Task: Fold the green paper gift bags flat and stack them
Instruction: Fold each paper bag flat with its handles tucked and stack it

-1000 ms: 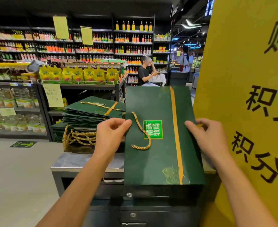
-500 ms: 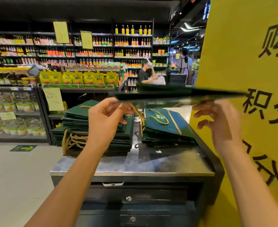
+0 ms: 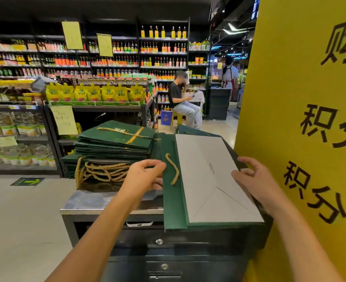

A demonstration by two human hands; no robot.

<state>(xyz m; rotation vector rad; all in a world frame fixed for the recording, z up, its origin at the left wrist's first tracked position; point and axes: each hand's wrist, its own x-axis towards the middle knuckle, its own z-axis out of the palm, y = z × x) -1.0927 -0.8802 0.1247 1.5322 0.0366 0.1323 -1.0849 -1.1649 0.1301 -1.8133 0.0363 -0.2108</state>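
I hold a flat green paper gift bag (image 3: 173, 198) over the right side of the metal counter (image 3: 98, 202), its white inner face (image 3: 212, 180) turned up and a gold rope handle (image 3: 173, 168) lying on its left strip. My left hand (image 3: 145, 178) pinches the bag's left edge. My right hand (image 3: 255, 180) grips its right edge, fingers curled over the white face. A tall stack of folded green bags (image 3: 115, 147) with gold rope handles (image 3: 102, 169) sits on the counter's left. The corner of another bag pile (image 3: 190, 131) peeks out behind the held bag.
A large yellow sign (image 3: 302, 119) with black characters stands close on the right. Drawers with locks (image 3: 159, 242) front the counter below. Stocked shelves (image 3: 86, 64) fill the background; a seated person (image 3: 181, 100) and a standing person (image 3: 229, 76) are farther back. Open floor lies to the left.
The bag showed its green front a second ago, was tipped edge-on at eye level, and now lies lower with its white inside face up. Both hands came down with it.
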